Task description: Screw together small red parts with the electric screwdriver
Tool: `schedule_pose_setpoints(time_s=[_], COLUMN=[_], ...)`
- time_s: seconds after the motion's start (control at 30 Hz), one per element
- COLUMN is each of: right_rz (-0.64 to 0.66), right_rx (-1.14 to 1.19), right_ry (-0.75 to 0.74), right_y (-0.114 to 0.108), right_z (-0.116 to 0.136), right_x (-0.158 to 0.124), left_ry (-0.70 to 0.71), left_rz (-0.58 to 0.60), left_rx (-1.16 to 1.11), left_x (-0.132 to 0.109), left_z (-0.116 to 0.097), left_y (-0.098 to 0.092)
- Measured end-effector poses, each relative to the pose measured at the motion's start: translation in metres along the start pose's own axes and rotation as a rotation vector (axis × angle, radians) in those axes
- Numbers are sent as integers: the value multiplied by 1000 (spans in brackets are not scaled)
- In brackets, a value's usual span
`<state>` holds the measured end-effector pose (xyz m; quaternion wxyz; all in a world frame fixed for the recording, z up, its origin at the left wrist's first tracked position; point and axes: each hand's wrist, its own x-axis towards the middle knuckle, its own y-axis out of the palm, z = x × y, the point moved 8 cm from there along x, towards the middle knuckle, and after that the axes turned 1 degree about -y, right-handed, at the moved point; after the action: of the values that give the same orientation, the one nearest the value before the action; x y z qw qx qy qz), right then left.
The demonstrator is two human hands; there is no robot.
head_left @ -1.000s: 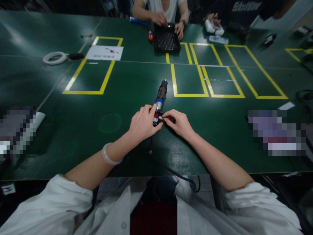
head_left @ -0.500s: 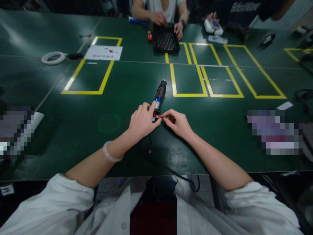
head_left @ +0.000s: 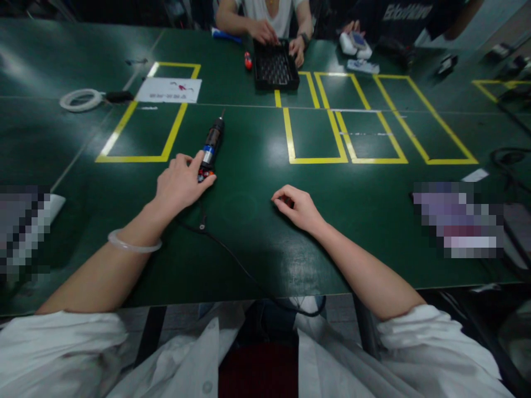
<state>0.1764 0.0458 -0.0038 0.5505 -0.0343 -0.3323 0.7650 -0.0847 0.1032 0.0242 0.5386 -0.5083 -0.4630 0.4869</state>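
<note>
An electric screwdriver with a dark body, a blue band and a thin bit lies on the green table, its tip pointing away and slightly right. My left hand is wrapped over its rear end, thumb on the near side, where small red and orange parts show by the fingers. From that end a black cable runs down over the table's front edge. Further right, apart from the tool, my right hand rests low over the table with thumb and fingertips pinched together. What they hold, if anything, is hidden.
Across the table a person's hands work in a black tray of small parts; a red object lies beside it. A printed sheet and a white coil are at the far left. Yellow tape marks rectangles. Blurred-out devices flank me.
My left hand has carried the screwdriver leftward, away from my right hand, and the cable has followed. My right hand stays nearly in place, still pinched. The view has shifted slightly.
</note>
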Motion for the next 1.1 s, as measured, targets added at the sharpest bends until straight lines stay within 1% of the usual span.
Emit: schedule_pose_setpoints(time_s=[0.1,0.27,0.37,0.47,0.57,0.63,0.67,0.77,0.83,0.9,0.97,1.03,1.1], right_rz=[11,21,20,20,21,23,25,26,27,27,29,31,30], right_rx=[5,-11,-13,-11,-10,-9,-8,-5,-4,-7,-10,-7,-3], right_ry=[-4,-2,-18,-22,-29,-32,-32,-34,-41,-40,-35,-31,-31], right_y=[1,3,3,3,3,3,4,4,4,4,3,3,3], right_z=[0,-1,-1,-1,0,0,0,1,1,1,1,1,1], right_x=[0,0,0,-1,-1,-1,-1,-1,-1,-1,-1,-1,-1], left_ry=[-43,-152,-218,-246,-273,-284,-281,-245,-251,-295,-323,-337,-361], left_rz=[-5,23,92,196,218,209,193,77,-2,-36,-42,-58,-82], left_rx=[40,46,18,-22,-32,-33,-30,-22,-10,27,75,91,60], left_x=[8,27,40,51,56,54,51,38,29,22,20,21,22], left_z=[42,112,151,182,203,208,206,190,176,166,160,159,163], left_y=[0,9,17,24,24,21,19,7,1,0,3,4,4])
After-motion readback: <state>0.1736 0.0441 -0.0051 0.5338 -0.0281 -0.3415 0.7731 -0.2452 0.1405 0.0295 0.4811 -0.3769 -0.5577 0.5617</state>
